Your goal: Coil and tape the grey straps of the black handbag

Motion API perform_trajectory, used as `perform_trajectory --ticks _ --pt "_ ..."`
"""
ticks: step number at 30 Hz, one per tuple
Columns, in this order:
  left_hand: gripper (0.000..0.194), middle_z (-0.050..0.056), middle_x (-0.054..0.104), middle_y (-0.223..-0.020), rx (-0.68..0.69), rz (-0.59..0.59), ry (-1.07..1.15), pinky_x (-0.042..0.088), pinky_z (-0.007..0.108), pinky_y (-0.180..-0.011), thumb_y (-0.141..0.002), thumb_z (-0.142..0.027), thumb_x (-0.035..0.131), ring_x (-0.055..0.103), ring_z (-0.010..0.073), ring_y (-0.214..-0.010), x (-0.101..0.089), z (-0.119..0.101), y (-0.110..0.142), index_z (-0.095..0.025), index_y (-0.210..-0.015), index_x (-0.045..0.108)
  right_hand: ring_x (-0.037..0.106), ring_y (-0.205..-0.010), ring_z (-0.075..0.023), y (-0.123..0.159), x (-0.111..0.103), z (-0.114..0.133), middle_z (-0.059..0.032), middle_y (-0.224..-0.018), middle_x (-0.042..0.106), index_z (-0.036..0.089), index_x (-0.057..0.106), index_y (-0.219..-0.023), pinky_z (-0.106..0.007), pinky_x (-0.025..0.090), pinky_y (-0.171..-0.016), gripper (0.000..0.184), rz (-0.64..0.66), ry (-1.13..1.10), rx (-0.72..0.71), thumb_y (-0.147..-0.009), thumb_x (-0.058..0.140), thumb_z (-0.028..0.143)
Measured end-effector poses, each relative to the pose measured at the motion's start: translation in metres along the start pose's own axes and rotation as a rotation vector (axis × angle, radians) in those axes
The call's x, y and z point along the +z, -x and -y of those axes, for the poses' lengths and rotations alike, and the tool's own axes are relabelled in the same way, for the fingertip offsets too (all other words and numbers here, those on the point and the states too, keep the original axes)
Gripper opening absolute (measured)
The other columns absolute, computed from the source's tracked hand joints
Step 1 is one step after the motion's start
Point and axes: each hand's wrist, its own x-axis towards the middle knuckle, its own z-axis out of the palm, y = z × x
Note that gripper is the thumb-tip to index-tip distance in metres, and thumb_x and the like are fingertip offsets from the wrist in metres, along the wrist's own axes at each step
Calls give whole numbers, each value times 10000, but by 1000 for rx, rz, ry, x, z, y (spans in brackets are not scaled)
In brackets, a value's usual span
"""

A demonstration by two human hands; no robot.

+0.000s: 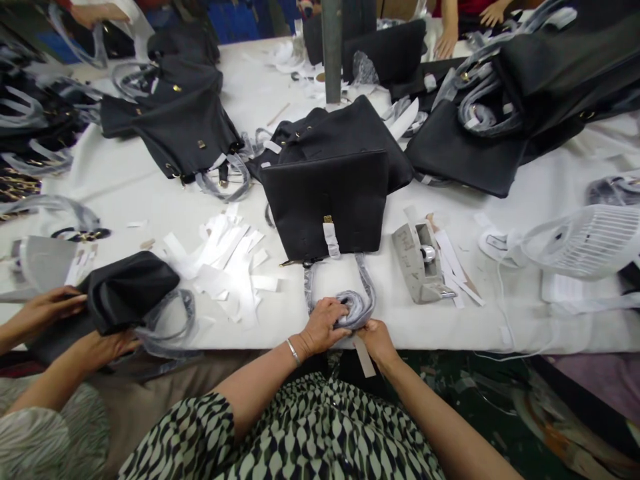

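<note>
A black handbag (325, 193) lies in front of me on the table, its gold clasp partly covered by a white wrap. Its plastic-wrapped strap (367, 283) runs toward me and is coiled into a roll near the table's front edge. My left hand (323, 327) is closed around the left side of that roll, the thumb and fingers pressing on the plastic. Against the roll's lower right side, my right hand (379, 341) is closed in a pinch. A pale paper strip (365, 358) hangs down from its fingertips over the table edge.
Cut white paper strips (225, 260) lie left of the bag. A metal tape dispenser (417, 260) and a white fan (575, 243) stand to the right. At left, a co-worker's hands (100, 350) handle another black bag (130, 290). More bags and a post (332, 53) are behind.
</note>
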Motion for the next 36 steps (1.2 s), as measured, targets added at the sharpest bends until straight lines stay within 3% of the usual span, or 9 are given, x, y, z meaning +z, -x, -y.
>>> perform_trajectory --ticks 11,14,17,19,21,24,27,31,36 --pt "393 67 623 -1073 29 -10 -41 356 380 -940 -775 -448 690 467 242 -1073 -1 -2 2 -192 -1056 590 460 -491 -115 -1 -1 21 17 -525 569 129 631 -693 -225 359 -433 189 -57 81 34 -534 563 206" --pt "363 76 616 -1063 19 13 -82 350 384 -937 -804 -411 654 456 251 -1085 0 -4 3 -194 -1087 585 461 -491 -113 -3 0 25 24 -528 554 122 623 -749 -227 366 -437 236 5 122 53 -541 620 233" --pt "334 81 612 -1057 10 32 -109 349 392 -928 -817 -355 625 453 262 -1088 3 -6 4 -193 -1107 584 512 -514 -127 1 -2 31 30 -598 579 139 593 -933 -239 413 -462 413 158 105 94 -561 674 299" --pt "332 81 610 -1052 9 42 -139 348 401 -923 -816 -330 621 454 270 -1090 5 -7 4 -192 -1115 580 550 -525 -136 9 -12 34 27 -673 604 176 526 -1085 -243 430 -463 500 246 153 120 -630 642 346" --pt "338 85 606 -1052 24 54 -185 344 415 -932 -813 -305 623 451 277 -1105 8 -9 5 -187 -1126 571 571 -510 -145 18 -29 33 13 -710 620 201 479 -1157 -253 434 -461 480 249 361 123 -711 573 351" --pt "351 90 600 -1054 33 59 -250 339 433 -952 -798 -248 630 443 286 -1134 14 -11 7 -182 -1135 557 631 -610 -189 30 -57 32 -35 -736 655 209 549 -1096 -309 487 -592 321 79 819 -40 -798 494 317" --pt "358 87 602 -1045 35 28 -269 349 438 -964 -781 -212 638 441 290 -1148 18 -10 8 -179 -1127 549 652 -874 -227 31 -66 36 -83 -919 689 216 603 -1050 -349 486 -816 270 -68 1020 -365 -869 421 301" --pt "318 93 605 -985 47 -15 -275 389 441 -949 -793 -229 628 466 293 -1129 22 -7 9 -153 -1084 526 611 -1003 -207 17 -38 48 -89 -1087 650 205 592 -1128 -315 458 -896 320 16 1087 -647 -921 356 271" --pt "385 158 561 -1084 18 -104 -228 438 439 -925 -783 -268 638 503 288 -1079 26 -4 9 -105 -1085 462 619 -802 -169 2 -3 61 -54 -1042 635 258 594 -1141 -266 465 -682 308 91 1368 -578 -933 367 267"
